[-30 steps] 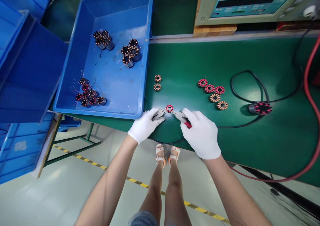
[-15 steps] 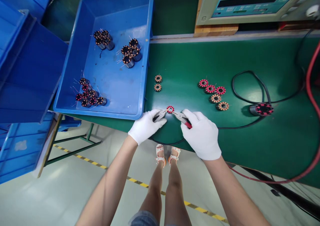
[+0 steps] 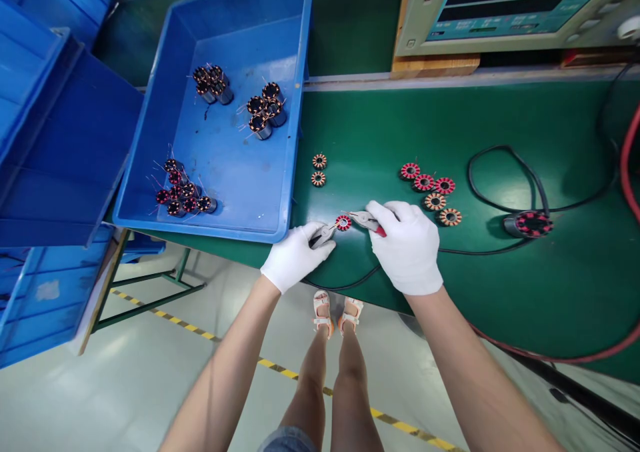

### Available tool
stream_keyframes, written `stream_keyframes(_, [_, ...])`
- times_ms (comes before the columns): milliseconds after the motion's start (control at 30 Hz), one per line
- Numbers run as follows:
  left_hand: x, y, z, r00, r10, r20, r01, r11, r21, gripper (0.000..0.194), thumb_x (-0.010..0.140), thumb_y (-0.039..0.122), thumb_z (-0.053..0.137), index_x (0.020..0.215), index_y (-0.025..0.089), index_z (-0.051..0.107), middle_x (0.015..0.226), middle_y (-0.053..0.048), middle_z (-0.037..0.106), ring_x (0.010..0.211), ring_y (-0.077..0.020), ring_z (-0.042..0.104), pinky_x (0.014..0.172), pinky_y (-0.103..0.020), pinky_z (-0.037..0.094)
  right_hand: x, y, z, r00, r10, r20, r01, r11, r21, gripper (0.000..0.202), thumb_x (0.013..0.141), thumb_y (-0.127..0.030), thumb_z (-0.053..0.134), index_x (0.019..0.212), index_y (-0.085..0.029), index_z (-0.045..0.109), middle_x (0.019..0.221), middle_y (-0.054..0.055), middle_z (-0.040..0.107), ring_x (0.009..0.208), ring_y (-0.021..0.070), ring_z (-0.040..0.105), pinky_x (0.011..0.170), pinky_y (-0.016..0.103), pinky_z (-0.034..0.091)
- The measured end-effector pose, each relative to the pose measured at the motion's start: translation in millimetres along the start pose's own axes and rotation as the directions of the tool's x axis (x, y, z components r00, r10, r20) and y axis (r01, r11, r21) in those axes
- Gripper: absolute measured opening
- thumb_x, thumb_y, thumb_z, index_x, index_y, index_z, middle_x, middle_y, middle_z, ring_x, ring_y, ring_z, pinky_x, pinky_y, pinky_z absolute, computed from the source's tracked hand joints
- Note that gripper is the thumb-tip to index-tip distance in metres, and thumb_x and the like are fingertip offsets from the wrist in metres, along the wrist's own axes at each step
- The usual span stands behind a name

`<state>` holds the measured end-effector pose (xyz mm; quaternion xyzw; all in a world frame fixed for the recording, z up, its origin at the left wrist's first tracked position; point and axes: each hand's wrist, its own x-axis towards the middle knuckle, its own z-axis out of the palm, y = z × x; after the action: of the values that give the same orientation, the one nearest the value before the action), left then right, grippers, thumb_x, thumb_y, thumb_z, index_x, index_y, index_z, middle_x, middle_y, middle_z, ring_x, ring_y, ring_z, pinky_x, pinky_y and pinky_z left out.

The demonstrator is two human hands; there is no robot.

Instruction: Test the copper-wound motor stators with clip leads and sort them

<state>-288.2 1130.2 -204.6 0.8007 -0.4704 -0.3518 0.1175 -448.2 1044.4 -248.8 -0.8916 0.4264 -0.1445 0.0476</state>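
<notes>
A small red-and-white wound motor stator [image 3: 343, 223] sits at the front of the green bench, between my two gloved hands. My left hand [image 3: 299, 255] is closed around grey-jawed pliers [image 3: 324, 235], whose tips meet the stator's left side. In my right hand [image 3: 406, 247] is a second pair of pliers with red handles [image 3: 367, 221]; its jaws point left, by the stator's upper right edge. Whether those jaws grip a wire is too small to tell. Two copper-wound stators [image 3: 319, 170] stand just behind, near the tray.
A blue tray [image 3: 293, 165] at the left holds several clusters of taller wound stators. More red and copper stators [image 3: 435, 201] lie to the right, before a cabled cylinder [image 3: 533, 225]. An oscilloscope [image 3: 505, 12] stands at the back right. A red hose [image 3: 633, 165] runs along the right.
My right hand and its pliers have moved up and slightly right; the jaws now point at the stator's upper edge. My left hand stays beside the stator. The whole view has shifted slightly.
</notes>
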Motion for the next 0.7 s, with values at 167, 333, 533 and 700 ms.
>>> stream_keyframes(167, [0.0, -1.5, 1.2, 1.000, -0.013, 0.007, 0.013, 1.000, -0.017, 0.022, 0.075, 0.038, 0.054, 0.093, 0.027, 0.058, 0.079, 0.005, 0.064, 0.072, -0.0124, 0.057, 0.062, -0.022, 0.040, 6.1, 0.6, 2.7, 0.997, -0.069, 0.016, 0.069, 0.997, -0.032, 0.035, 0.077, -0.018, 0.043, 0.106, -0.024, 0.060, 0.093, 0.007, 0.060, 0.072, 0.0180, 0.040, 0.058, 0.031, 0.026])
stream_keyframes(333, [0.3, -2.0, 1.1, 1.000, 0.011, -0.006, -0.011, 1.000, -0.008, 0.022, 0.075, 0.037, 0.055, 0.092, 0.025, 0.059, 0.079, 0.004, 0.064, 0.073, -0.0129, 0.057, 0.063, -0.022, 0.041, 5.9, 0.5, 4.7, 0.995, -0.098, -0.014, 0.098, 0.994, -0.048, 0.036, 0.076, -0.015, 0.044, 0.106, -0.024, 0.061, 0.091, 0.006, 0.060, 0.071, 0.0171, 0.039, 0.058, 0.029, 0.026])
stream_keyframes(533, [-0.3, -0.2, -0.1, 1.000, 0.001, -0.002, -0.001, 1.000, -0.003, 0.022, 0.075, 0.038, 0.055, 0.093, 0.025, 0.059, 0.080, 0.003, 0.064, 0.072, -0.0134, 0.057, 0.063, -0.023, 0.042, 4.1, 1.1, 3.1, 0.998, -0.063, -0.018, 0.062, 0.997, -0.039, 0.035, 0.075, -0.017, 0.044, 0.105, -0.024, 0.061, 0.091, 0.007, 0.059, 0.072, 0.0175, 0.041, 0.059, 0.030, 0.028])
stream_keyframes(700, [-0.4, 0.4, -0.7, 1.000, 0.006, -0.007, -0.006, 1.000, -0.004, 0.021, 0.075, 0.036, 0.055, 0.092, 0.025, 0.059, 0.079, 0.003, 0.064, 0.073, -0.0134, 0.058, 0.063, -0.022, 0.042, 0.7, 1.5, -0.1, 0.997, -0.069, -0.024, 0.068, 0.997, -0.048, 0.034, 0.074, -0.017, 0.045, 0.101, -0.025, 0.063, 0.089, 0.007, 0.058, 0.071, 0.0172, 0.040, 0.058, 0.029, 0.027])
